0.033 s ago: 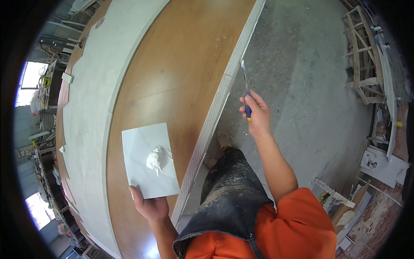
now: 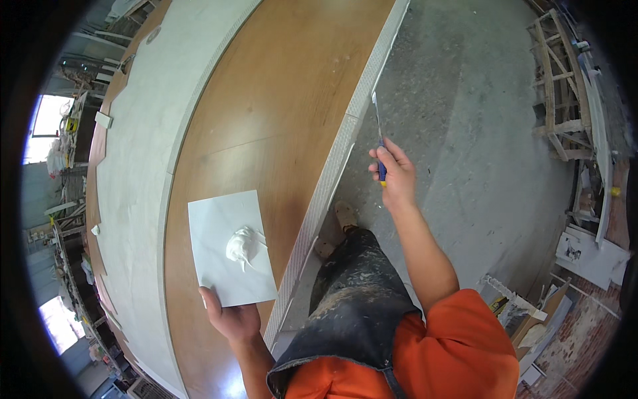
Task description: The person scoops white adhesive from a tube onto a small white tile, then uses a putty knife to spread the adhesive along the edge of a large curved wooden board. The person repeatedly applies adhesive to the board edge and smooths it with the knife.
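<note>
White paste ahead of the left hand pinching its board; right hand (farther off) grips a forward-pointing spatula!

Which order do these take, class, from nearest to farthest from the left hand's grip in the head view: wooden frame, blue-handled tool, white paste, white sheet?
From the left hand's grip:
1. White sheet: touching, held at its lower edge.
2. White paste: on the sheet.
3. Blue-handled tool: rightward, in the right hand.
4. Wooden frame: far upper right.
</note>
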The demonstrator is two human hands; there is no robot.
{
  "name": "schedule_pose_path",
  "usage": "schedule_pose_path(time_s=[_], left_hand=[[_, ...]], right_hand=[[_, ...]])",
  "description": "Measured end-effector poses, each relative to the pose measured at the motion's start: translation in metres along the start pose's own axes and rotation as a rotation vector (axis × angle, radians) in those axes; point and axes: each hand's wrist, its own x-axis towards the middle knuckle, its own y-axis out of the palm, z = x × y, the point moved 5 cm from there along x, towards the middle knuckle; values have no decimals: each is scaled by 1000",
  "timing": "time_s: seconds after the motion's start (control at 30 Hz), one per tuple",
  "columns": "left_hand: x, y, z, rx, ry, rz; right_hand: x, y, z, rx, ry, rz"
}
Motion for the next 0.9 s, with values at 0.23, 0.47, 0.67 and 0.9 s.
schedule_pose_path(time_s=[0.23, 0.47, 0.67, 0.9], left_hand=[[1, -1, 3, 19, 2, -18], [0, -1, 1, 12, 2, -1], [-1, -3, 2, 4, -21, 1], [-10, -12, 1, -60, -61, 49]], right_hand=[[1, 10, -22, -124, -50, -68], [-20, 0, -46, -132, -54, -109], [-22, -9, -48, -172, -91, -125], [-64, -7, -3, -159, -76, -63]])
